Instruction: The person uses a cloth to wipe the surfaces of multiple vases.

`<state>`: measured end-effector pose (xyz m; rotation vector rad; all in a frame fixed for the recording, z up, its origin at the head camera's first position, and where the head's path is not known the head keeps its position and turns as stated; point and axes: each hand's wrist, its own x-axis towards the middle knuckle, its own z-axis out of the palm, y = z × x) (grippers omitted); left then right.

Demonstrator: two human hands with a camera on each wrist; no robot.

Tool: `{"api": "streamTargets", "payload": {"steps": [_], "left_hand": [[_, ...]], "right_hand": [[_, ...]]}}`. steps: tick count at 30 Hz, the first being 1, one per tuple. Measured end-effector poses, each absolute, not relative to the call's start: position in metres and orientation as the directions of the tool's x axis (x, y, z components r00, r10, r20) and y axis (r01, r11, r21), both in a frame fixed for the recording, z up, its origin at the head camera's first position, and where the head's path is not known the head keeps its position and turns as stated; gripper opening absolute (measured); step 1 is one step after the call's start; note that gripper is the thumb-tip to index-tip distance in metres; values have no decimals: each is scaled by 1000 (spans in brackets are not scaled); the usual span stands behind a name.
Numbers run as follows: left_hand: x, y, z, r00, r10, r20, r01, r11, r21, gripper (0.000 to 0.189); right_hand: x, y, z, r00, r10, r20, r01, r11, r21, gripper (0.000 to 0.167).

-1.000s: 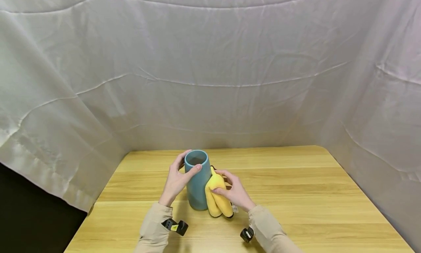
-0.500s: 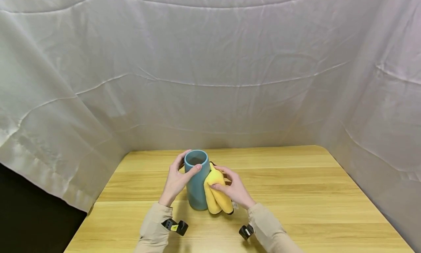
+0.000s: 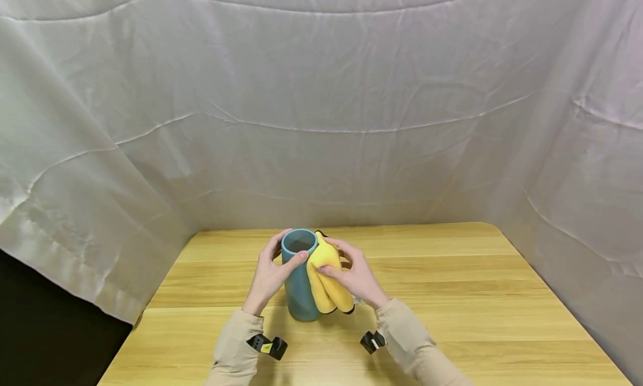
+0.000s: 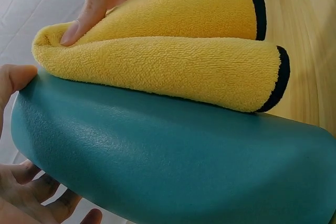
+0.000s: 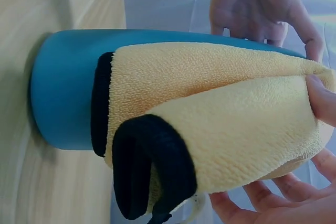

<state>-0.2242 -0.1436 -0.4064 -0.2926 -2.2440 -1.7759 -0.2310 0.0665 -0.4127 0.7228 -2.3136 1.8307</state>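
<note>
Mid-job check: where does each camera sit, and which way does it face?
Head: on the person's head, facing forward and down at the table and curtain; the left hand, right hand and both sleeves show.
Left wrist: on that wrist, facing the vase with the yellow cloth beyond; parts of both hands show.
Right wrist: on that wrist, facing the cloth with the vase behind; parts of both hands show.
The wrist views share vase, cloth, table.

Yellow, black-edged cloth (image 4: pixel 173 64) seen between right fingers (image 5: pixel 291 188); plain teal vase (image 4: pixel 173 150) seen between left fingers (image 4: pixel 64 204); yellowish wood-grain counter (image 3: pixel 477 297) below.
</note>
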Motion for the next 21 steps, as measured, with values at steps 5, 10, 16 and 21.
{"api": "streamTargets", "payload": {"steps": [5, 10, 16, 21], "left_hand": [[-224, -143, -406, -943, -11, 332, 321, 236, 917, 59], [-224, -143, -406, -943, -11, 334, 322, 233, 918, 58], [-224, -143, -406, -945, -10, 326, 315, 230, 921, 58], [-224, -144, -407, -949, -10, 316, 306, 226, 925, 59]], "right_hand": [[-230, 68, -423, -889, -301, 346, -406, 164, -899, 57], [-230, 71, -443, -906, -311, 287, -350, 167, -922, 58], [-231, 75, -465, -911, -343, 229, -302, 176, -937, 57], [-231, 77, -470, -903, -364, 229, -301, 155, -941, 58]]}}
